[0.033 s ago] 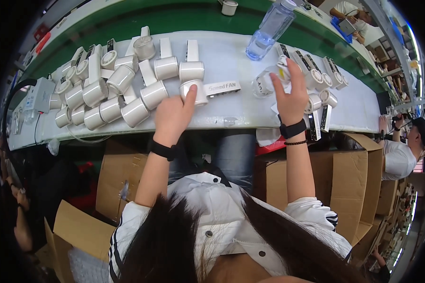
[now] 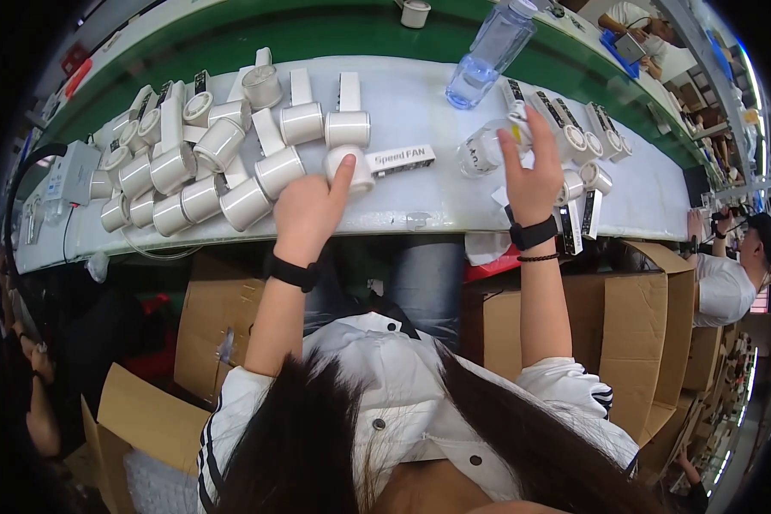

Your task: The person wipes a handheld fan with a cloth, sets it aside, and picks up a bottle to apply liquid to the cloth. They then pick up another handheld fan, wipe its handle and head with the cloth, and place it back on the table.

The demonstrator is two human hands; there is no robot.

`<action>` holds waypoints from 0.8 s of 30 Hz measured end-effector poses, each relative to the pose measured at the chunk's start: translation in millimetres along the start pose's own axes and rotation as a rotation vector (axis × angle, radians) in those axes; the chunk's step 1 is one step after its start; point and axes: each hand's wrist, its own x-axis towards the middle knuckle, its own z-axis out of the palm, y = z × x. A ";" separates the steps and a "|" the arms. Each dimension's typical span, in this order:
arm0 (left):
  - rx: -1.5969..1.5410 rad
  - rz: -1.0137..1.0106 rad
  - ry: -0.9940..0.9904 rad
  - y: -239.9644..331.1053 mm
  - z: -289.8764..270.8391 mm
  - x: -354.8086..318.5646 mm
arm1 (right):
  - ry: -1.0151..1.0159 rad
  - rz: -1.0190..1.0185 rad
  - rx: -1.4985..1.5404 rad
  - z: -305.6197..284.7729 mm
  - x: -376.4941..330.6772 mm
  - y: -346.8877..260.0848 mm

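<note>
My left hand (image 2: 307, 214) has its fingers curled beside a white cylindrical unit (image 2: 349, 174), one digit resting on the unit's round top. A flat white bar (image 2: 401, 161) with dark printing and a black side strip runs right from that unit. To the right, my right hand (image 2: 535, 176) is closed around the white top of a small clear bottle (image 2: 481, 152), which leans to the left over the table. Its fingers partly hide the bottle's top. Just behind stands a taller blue-tinted water bottle (image 2: 480, 73).
Many similar white units (image 2: 218, 144) crowd the table's left side, some with bars attached. More units (image 2: 578, 141) lie at the right. Cardboard boxes (image 2: 634, 334) stand below the table edge. A grey box (image 2: 71, 176) with a cable sits far left. Another person (image 2: 726, 283) is at the right.
My right hand has shifted slightly to the right along with the bottle's top. The left hand has moved very slightly left, still on the white unit.
</note>
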 end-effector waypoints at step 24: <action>-0.777 0.602 0.106 56.1 22.9 -47.4 | -0.019 1.905 1.878 19.0 -99.8 -89.0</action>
